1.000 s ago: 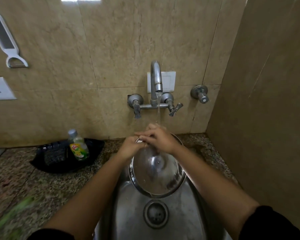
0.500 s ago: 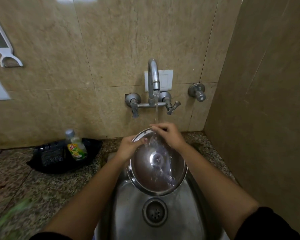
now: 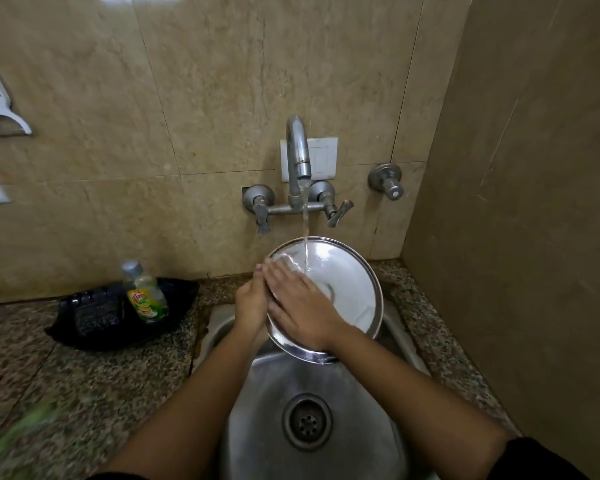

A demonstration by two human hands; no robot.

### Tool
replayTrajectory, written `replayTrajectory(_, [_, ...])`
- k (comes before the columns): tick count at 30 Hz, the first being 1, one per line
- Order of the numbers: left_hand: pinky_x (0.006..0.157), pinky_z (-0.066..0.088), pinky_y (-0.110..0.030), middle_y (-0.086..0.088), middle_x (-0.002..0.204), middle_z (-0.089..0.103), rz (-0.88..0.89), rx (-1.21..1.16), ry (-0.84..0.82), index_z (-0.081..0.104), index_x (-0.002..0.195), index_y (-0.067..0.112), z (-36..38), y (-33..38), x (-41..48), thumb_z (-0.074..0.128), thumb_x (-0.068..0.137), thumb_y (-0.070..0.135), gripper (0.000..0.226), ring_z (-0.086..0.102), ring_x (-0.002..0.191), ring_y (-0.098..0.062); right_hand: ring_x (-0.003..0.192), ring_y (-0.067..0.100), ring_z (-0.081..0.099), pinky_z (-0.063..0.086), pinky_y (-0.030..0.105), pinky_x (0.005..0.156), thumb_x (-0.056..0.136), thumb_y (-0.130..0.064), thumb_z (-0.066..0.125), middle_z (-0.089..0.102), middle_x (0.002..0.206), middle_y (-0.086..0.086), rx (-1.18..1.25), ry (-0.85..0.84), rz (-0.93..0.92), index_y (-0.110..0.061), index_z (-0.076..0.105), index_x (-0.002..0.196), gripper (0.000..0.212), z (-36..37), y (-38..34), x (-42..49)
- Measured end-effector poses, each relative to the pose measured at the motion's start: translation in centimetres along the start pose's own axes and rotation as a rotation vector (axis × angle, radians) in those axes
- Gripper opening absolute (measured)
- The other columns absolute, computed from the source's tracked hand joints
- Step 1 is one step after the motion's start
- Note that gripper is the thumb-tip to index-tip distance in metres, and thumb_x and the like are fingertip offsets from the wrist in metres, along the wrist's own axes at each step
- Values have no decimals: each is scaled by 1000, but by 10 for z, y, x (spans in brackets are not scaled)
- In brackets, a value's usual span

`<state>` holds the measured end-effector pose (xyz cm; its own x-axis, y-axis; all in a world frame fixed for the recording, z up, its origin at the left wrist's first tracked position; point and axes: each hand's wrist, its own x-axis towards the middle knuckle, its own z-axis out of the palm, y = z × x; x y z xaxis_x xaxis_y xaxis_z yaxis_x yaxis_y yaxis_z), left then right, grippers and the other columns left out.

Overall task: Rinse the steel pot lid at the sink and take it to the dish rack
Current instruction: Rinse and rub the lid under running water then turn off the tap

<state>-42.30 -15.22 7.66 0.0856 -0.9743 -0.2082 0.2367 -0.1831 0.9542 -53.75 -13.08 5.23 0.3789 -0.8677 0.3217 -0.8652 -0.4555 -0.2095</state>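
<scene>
Left hand (image 3: 252, 303) closed in a holding grip on the rim of the steel pot lid (image 3: 343, 289) at its 9 o'clock edge, thumb over the front, remaining fingers hidden behind. Right hand (image 3: 300, 306) laid flat and open on the lid's face, fingers spread toward 10 o'clock, palm pressed to the metal and gripping nothing. Lid held tilted above the back of the sink (image 3: 267, 393), lower rim toward 6 o'clock, upper rim toward the wall. Water (image 3: 305, 230) running in a thin stream from the tap (image 3: 298, 157) at 12 o'clock, landing on the upper part of the lid just beside the right fingertips and sheeting over them. Drain (image 3: 307, 420) at 6 o'clock of the lid, well apart, between the two forearms. Green dish soap bottle (image 3: 146, 296) leaning in a black tray (image 3: 84, 330) on the speckled desk (image 3: 84, 382) at 9 o'clock of the sink. Two lever handles flanking the tap base; a separate round valve (image 3: 387, 180) on the wall toward 2 o'clock. White peeler (image 3: 0, 109) hanging on the tiled wall at far 10 o'clock.
</scene>
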Motion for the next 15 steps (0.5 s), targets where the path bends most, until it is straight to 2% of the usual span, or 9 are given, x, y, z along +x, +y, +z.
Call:
replayTrajectory(3, [53, 53, -20, -6, 72, 72, 15, 24, 65, 69, 81, 8, -8, 5, 6, 50, 94, 41, 40, 69, 63, -19, 146, 3, -12, -4, 31, 118, 100, -49, 18, -6, 161, -12, -74, -77, -47, -33, -6, 152, 59, 6, 23, -41])
replayTrajectory(4, [53, 52, -21, -6, 71, 70, 24, 50, 84, 68, 76, 9, -11, 5, 7, 50, 94, 41, 41, 67, 63, -19, 147, 4, -12, -2, 33, 119, 100, -50, 19, -7, 161, -11, -115, -75, -1, -33, -7, 152, 60, 5, 35, -52])
replayTrajectory(6, [62, 51, -28, -7, 71, 66, 39, 108, 103, 66, 72, 9, -15, 3, 9, 49, 94, 41, 42, 63, 68, -23, 148, 8, -10, 2, 37, 121, 99, -49, 23, -9, 160, -10, -149, -58, 167, -30, -5, 152, 63, 0, 58, -61])
replayTrajectory(8, [66, 50, -30, -8, 70, 66, 31, 143, 96, 66, 71, 8, -17, 0, 5, 49, 94, 41, 43, 63, 69, -24, 148, 12, -7, -1, 35, 121, 99, -48, 21, -10, 160, -6, -174, -14, 344, -23, -4, 153, 64, -6, 72, -51])
replayTrajectory(10, [53, 51, -20, -3, 62, 69, 25, 166, 75, 68, 74, 9, -17, -5, 1, 48, 95, 42, 44, 66, 59, -17, 149, 14, -6, -3, 34, 119, 100, -49, 19, -6, 162, -1, -189, 64, 447, -19, -2, 153, 65, -11, 72, -27])
replayTrajectory(12, [39, 44, -12, 6, 52, 69, 30, 149, 63, 70, 78, 10, -13, -8, -3, 47, 95, 40, 42, 65, 46, -4, 149, 17, -7, -2, 36, 120, 99, -50, 19, -4, 162, 4, -177, 133, 464, -15, -1, 153, 68, -13, 60, 0])
replayTrajectory(15, [41, 46, -14, 5, 53, 70, 15, 79, 41, 70, 80, 7, -4, -7, -4, 47, 96, 37, 41, 66, 48, -5, 148, 21, -10, 0, 40, 121, 98, -51, 24, -9, 160, 5, -81, 145, 349, -15, -2, 153, 71, -6, 32, 25])
